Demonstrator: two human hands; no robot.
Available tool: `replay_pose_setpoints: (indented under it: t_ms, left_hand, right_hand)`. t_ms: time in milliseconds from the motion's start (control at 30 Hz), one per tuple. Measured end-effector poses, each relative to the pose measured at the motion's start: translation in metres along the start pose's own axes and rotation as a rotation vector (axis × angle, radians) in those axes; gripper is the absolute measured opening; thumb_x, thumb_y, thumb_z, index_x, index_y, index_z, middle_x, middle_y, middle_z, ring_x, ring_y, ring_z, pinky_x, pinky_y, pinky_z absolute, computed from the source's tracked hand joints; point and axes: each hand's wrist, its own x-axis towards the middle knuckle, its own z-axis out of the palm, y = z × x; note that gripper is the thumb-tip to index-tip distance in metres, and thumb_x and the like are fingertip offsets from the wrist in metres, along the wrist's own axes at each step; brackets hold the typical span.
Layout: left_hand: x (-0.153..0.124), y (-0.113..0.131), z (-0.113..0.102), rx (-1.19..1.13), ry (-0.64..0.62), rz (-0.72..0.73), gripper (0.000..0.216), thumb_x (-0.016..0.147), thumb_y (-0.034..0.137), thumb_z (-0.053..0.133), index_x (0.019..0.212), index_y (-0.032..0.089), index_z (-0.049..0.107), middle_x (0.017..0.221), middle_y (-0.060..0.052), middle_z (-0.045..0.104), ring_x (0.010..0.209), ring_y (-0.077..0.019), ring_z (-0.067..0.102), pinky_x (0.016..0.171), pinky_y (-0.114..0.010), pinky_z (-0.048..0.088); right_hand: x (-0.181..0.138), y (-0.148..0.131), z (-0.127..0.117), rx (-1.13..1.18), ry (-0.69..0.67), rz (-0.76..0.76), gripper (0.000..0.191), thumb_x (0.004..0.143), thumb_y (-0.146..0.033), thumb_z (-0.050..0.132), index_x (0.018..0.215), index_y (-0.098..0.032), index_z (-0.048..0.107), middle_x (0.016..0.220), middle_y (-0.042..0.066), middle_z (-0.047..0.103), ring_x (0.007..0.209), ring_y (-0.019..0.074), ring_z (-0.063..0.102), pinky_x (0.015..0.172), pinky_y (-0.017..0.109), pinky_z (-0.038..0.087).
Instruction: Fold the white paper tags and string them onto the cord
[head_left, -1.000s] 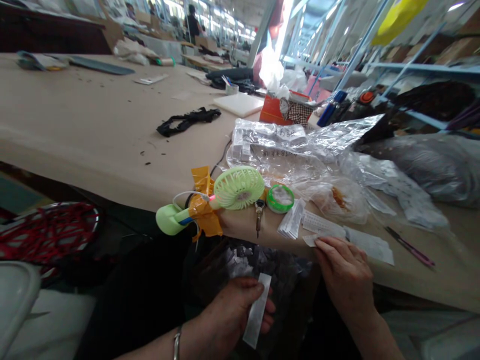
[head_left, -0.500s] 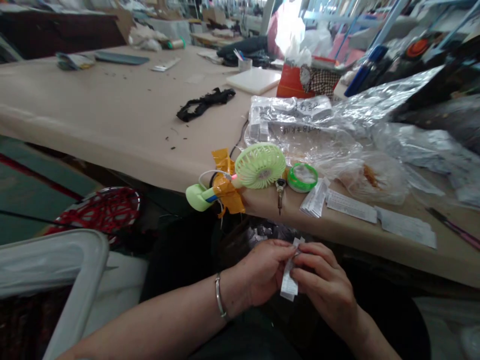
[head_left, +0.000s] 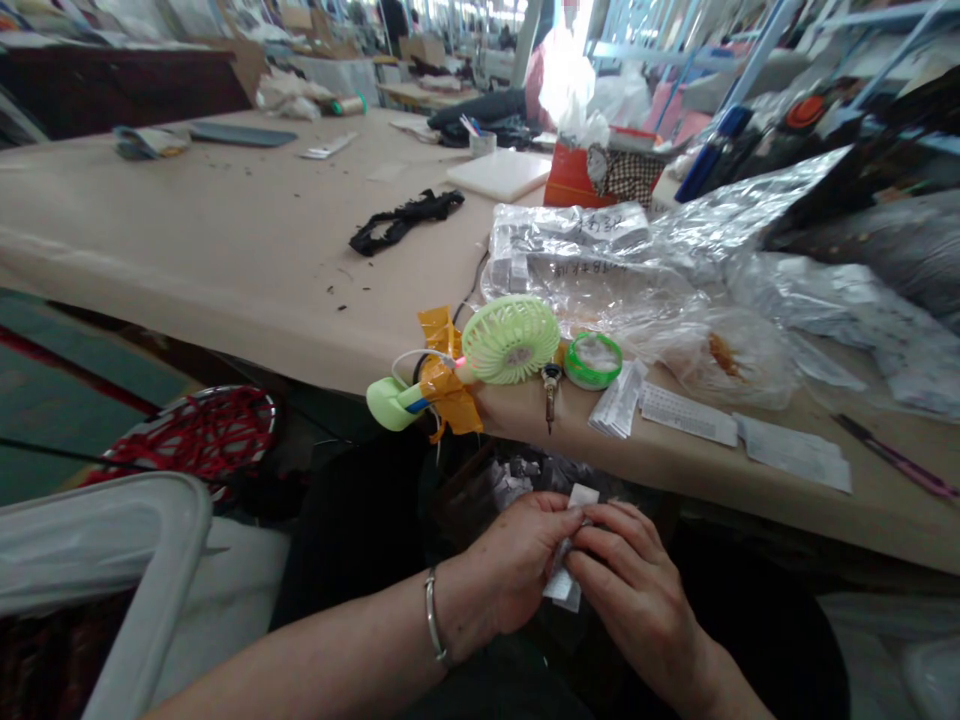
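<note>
Below the table edge, my left hand [head_left: 517, 555] pinches a few narrow white printed labels [head_left: 562, 583] between thumb and fingers. From the other side my right hand [head_left: 634, 580] closes its fingertips on the same labels, and the two hands touch. Part of the labels is hidden behind the fingers. Just above on the table lie a fanned stack of similar labels [head_left: 618, 400], a printed strip [head_left: 688, 414] and another strip [head_left: 796, 452]. A soldering-iron-like tool with a thin metal tip [head_left: 550, 395] points over the edge.
A green handheld fan [head_left: 511, 340] is taped to the table edge [head_left: 352, 365], beside a round green-rimmed container [head_left: 592, 361]. Clear plastic bags [head_left: 600, 265] cover the right side, near scissors-like pink-handled tool [head_left: 896, 457]. A white bin [head_left: 176, 500] stands at left.
The labels have shifted between my fingers, with a blank white end now showing above the thumb. My hands have moved slightly left and down; the view has shifted a little.
</note>
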Motion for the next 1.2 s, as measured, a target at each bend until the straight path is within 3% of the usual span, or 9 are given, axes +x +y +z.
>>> replay_pose_setpoints:
  t_ms: [167,267,367,467,567,800,967,1067,1200]
  left_hand:
    - [-0.001,-0.003,-0.007,0.094,0.075,-0.073,0.028,0.072,0.033,0.074,0.086,0.012,0.063,0.067,-0.004,0.065,0.056,-0.0124,0.06,0.059,-0.025,0.048]
    - [0.0,-0.003,-0.01,0.159,0.116,-0.095,0.026,0.077,0.033,0.069,0.089,0.011,0.061,0.07,-0.006,0.068,0.06,-0.0151,0.064,0.059,-0.026,0.05]
    - [0.001,-0.006,-0.01,0.172,0.154,-0.128,0.019,0.081,0.028,0.064,0.088,0.011,0.06,0.067,-0.006,0.067,0.057,-0.0151,0.063,0.057,-0.025,0.049]
    - [0.002,-0.01,-0.011,0.17,0.17,-0.143,0.017,0.083,0.026,0.061,0.088,0.01,0.059,0.066,-0.006,0.066,0.056,-0.0152,0.063,0.056,-0.025,0.049]
    - [0.002,-0.013,-0.015,0.172,0.142,-0.13,0.02,0.082,0.029,0.063,0.089,0.01,0.059,0.067,-0.006,0.067,0.057,-0.0154,0.064,0.056,-0.025,0.048]
    - [-0.002,-0.005,-0.014,0.198,0.112,-0.109,0.024,0.081,0.031,0.064,0.092,0.011,0.06,0.071,-0.007,0.067,0.059,-0.0154,0.064,0.057,-0.025,0.049]
    - [-0.002,-0.005,-0.011,0.171,0.077,-0.119,0.022,0.081,0.029,0.06,0.091,0.01,0.059,0.069,-0.008,0.066,0.055,-0.0154,0.063,0.055,-0.026,0.049]
    - [0.0,-0.005,-0.01,0.154,0.023,-0.138,0.025,0.077,0.031,0.062,0.09,0.011,0.06,0.069,-0.008,0.065,0.048,-0.0154,0.06,0.051,-0.028,0.048]
    - [0.0,-0.001,-0.007,0.039,0.002,-0.066,0.017,0.066,0.022,0.066,0.078,0.011,0.062,0.063,-0.003,0.061,0.048,-0.0112,0.055,0.051,-0.024,0.044]
  right_hand:
    - [-0.007,0.031,-0.028,-0.134,0.045,0.085,0.029,0.088,-0.012,0.055,0.115,-0.018,0.06,0.097,0.008,0.069,0.108,0.0227,0.058,0.092,0.041,0.051]
    - [-0.018,0.069,-0.062,-0.462,0.137,0.302,0.039,0.091,-0.025,0.053,0.129,-0.016,0.05,0.111,0.014,0.063,0.114,0.0282,0.055,0.094,0.049,0.049]
    - [-0.03,0.097,-0.083,-0.778,0.035,0.472,0.053,0.091,-0.045,0.05,0.131,-0.01,0.049,0.119,0.02,0.059,0.113,0.0354,0.052,0.093,0.054,0.045]
    - [-0.042,0.105,-0.084,-0.898,-0.092,0.495,0.042,0.092,-0.037,0.05,0.126,-0.011,0.055,0.122,0.017,0.061,0.112,0.0346,0.054,0.092,0.05,0.045]
    - [-0.05,0.105,-0.079,-0.921,-0.072,0.444,0.034,0.093,-0.026,0.049,0.123,-0.013,0.058,0.12,0.014,0.064,0.11,0.031,0.056,0.093,0.047,0.044]
    - [-0.063,0.119,-0.089,-0.761,0.126,0.319,0.021,0.093,-0.022,0.051,0.105,-0.016,0.066,0.105,0.009,0.071,0.097,0.0236,0.065,0.09,0.04,0.049]
    - [-0.053,0.099,-0.092,-0.638,0.359,0.457,0.017,0.09,-0.028,0.058,0.102,-0.021,0.068,0.103,0.007,0.07,0.095,0.0234,0.067,0.088,0.039,0.051]
    - [-0.03,0.066,-0.075,-0.419,0.322,0.331,0.022,0.085,-0.018,0.063,0.106,-0.024,0.067,0.105,0.006,0.068,0.105,0.0249,0.062,0.094,0.042,0.048]
    - [0.0,0.02,-0.026,-0.025,0.073,-0.056,0.02,0.086,-0.013,0.058,0.098,-0.024,0.069,0.095,0.005,0.068,0.105,0.0214,0.061,0.085,0.033,0.052]
